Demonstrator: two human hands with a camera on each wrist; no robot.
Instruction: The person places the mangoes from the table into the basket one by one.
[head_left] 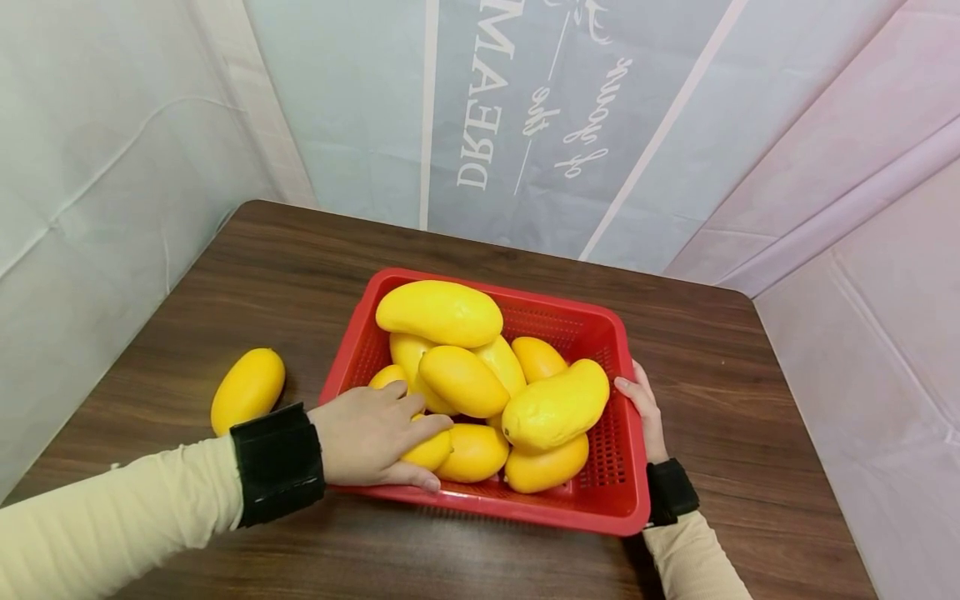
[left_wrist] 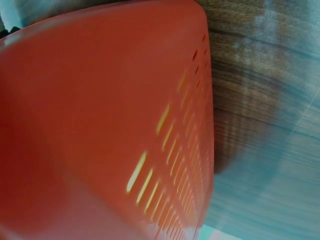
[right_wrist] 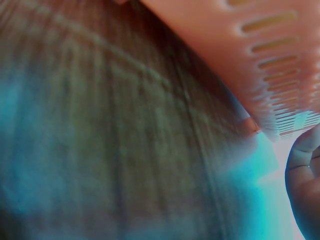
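A red plastic basket (head_left: 517, 521) with slotted walls holds several yellow mangoes (head_left: 465, 381). My left hand (head_left: 375, 435) reaches over its near left corner, thumb by the near rim, and grips a mango (head_left: 429, 452) at the front left. The palm covers part of that fruit. At the right side my right hand (head_left: 647, 408) holds the basket rim, thumb on top; its other fingers are mostly hidden behind the wall. Through the slots of the basket wall (left_wrist: 110, 100) yellow shows in the left wrist view. Part of the right hand (right_wrist: 304, 182) appears in the right wrist view.
One more mango (head_left: 247, 390) lies on the dark wooden table (head_left: 300, 275), left of the basket. A printed cloth (head_left: 495, 125) with white lettering hangs behind the table's far edge. Pale sheets (head_left: 97, 150) hang on both sides.
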